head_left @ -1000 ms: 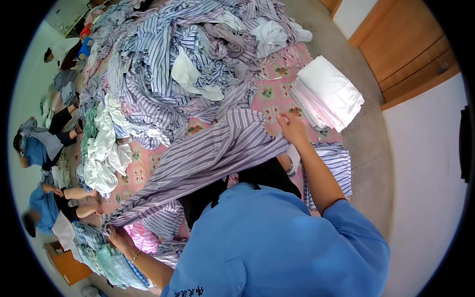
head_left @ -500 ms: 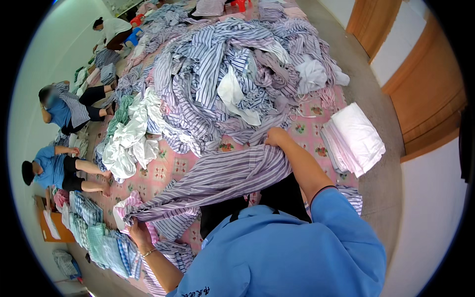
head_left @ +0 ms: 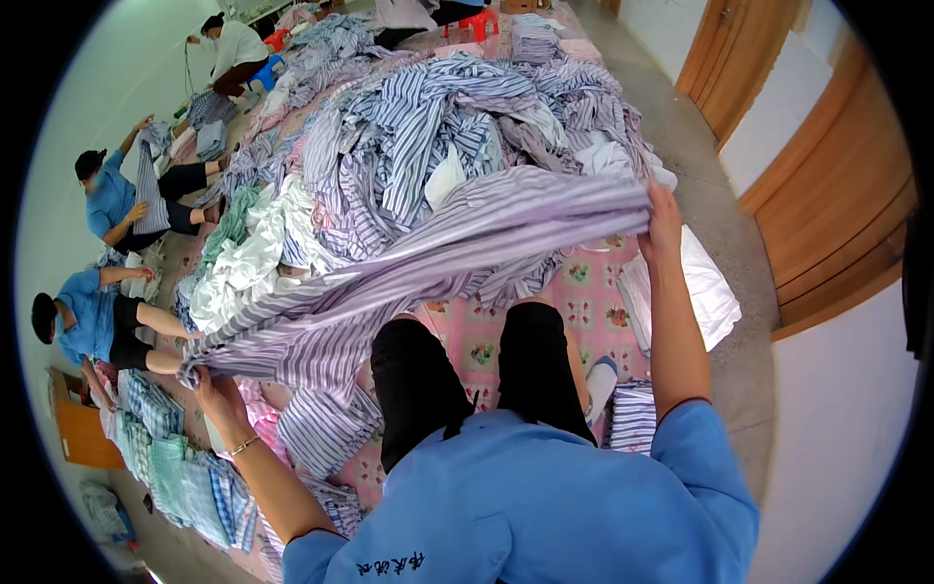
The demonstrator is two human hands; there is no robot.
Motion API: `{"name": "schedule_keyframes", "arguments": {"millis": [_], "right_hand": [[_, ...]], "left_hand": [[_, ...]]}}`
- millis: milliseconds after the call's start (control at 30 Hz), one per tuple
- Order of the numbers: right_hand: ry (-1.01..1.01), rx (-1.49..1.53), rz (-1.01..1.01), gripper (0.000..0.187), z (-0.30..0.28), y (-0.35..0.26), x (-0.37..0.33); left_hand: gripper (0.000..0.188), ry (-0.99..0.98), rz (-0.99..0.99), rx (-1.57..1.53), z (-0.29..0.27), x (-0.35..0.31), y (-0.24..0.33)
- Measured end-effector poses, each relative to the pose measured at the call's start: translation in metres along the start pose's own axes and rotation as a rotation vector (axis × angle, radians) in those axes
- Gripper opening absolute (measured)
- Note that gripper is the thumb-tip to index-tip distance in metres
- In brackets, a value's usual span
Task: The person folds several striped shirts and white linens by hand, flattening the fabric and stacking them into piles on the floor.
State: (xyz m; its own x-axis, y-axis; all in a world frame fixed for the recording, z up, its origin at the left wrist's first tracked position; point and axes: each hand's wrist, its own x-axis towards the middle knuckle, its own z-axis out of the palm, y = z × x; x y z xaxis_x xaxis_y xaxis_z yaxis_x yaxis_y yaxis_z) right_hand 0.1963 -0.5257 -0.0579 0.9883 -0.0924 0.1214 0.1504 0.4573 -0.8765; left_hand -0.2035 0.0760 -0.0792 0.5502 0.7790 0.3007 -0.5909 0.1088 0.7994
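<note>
Near both edges of the pink mat (head_left: 479,341), striped cloth (head_left: 477,232) is pinched by left hand (head_left: 220,399) and right hand (head_left: 664,220). Tugged hard, it could be dropped.

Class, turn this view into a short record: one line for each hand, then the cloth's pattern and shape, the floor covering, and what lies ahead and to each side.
Left hand: grips one end of the striped cloth
Right hand: grips the other end
Pattern: purple-grey and white stripes
Shape: stretched between both hands
Floor covering: pink patterned mat
Ahead: large heap of loose clothes
Right side: folded white stack
Left side: folded checked cloths
</note>
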Motion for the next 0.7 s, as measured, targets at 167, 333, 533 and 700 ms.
{"name": "schedule_keyframes", "arguments": {"millis": [167,333,533,700], "right_hand": [[0.225,0.157,0.214,0.008,-0.071,0.055,-0.103],[0.393,0.059,0.436,0.015,-0.14,0.119,-0.192],[0.221,0.073,0.247,0.018,-0.118,0.068,-0.17],[0.213,0.12,0.234,0.022,-0.144,0.054,-0.22]], "left_hand": [[0.036,-0.082,-0.15,-0.009,-0.03,-0.087,-0.008],[0.033,0.216,-0.413,0.053,-0.092,-0.175,-0.021],[0.039,0.132,-0.296,-0.056,-0.089,-0.165,-0.013],[0.043,0.121,-0.311,-0.133,-0.111,-0.209,-0.001]]}}
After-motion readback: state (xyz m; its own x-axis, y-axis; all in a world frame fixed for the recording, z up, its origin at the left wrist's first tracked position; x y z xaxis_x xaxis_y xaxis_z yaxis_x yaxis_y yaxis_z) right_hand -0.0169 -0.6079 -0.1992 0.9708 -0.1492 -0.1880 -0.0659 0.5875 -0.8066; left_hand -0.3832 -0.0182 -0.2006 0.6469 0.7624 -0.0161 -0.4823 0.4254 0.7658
